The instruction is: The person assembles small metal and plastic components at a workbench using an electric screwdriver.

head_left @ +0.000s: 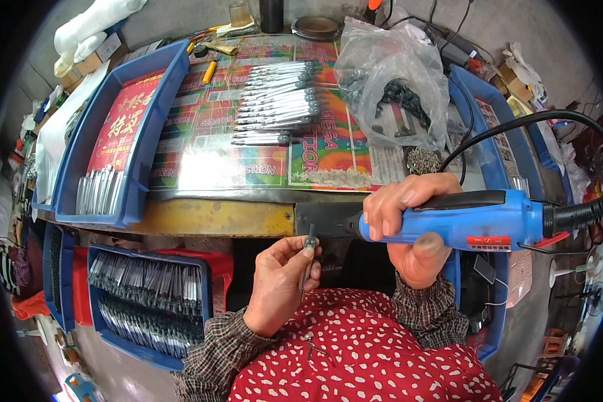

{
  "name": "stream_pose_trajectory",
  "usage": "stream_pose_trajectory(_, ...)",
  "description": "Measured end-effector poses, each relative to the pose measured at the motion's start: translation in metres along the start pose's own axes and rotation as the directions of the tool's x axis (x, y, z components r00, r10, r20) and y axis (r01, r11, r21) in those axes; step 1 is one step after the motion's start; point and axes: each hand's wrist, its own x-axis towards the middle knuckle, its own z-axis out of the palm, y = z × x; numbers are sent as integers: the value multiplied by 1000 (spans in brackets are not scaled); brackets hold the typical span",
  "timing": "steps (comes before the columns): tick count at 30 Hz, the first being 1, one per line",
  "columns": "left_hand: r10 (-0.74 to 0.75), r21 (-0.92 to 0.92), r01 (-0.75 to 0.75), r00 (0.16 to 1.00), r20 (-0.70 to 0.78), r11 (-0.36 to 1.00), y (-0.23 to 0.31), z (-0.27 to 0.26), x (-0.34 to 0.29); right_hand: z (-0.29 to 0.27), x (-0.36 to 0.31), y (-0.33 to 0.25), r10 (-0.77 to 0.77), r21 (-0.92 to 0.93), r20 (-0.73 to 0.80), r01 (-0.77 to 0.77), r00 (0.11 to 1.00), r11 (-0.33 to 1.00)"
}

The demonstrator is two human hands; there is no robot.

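Tabletop (211, 161) bears rods (278, 100) and a bag (375, 60); left fingers (300, 261) pinch a part (311, 240); right fingers (386, 209) grip a blue tool (465, 220).

Room beside left tray (147, 120), cable (549, 115) blocking right

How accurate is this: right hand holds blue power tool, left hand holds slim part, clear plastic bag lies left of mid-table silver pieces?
One slip: the head view shows the clear plastic bag right of the mid-table silver pieces. The rest stands: right hand holds the blue power tool, left hand holds a slim part.
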Motion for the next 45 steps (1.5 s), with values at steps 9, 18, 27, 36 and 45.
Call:
stream_pose_trajectory(9, -50, -32, 49, 998, -24, 998, 0, 4, 2, 2, 0, 1, 9, 21, 41, -10, 999, 1000)
stream_pose_trajectory(18, 38, -32, -40, 999, -37, 999, -9, 4, 6, 7, 1, 4, -20, 39, 99, 17, 995, 999)
stream_pose_trajectory(27, 58, 16, -57, 996, -61, 998, -15, 3, 7, -8, 5, 18, -92, 187, 296, 36, 951, 982)
stream_pose_trajectory(36, 132, 3, -132, 989, -65, 991, -23, 3, 10, -5, 5, 17, -75, 222, 339, -2, 938, 975)
stream_pose_trajectory(45, 108, 36, -105, 990, -89, 994, -20, 5, 1, -1, 4, 12, -32, 99, 257, 7, 966, 995)
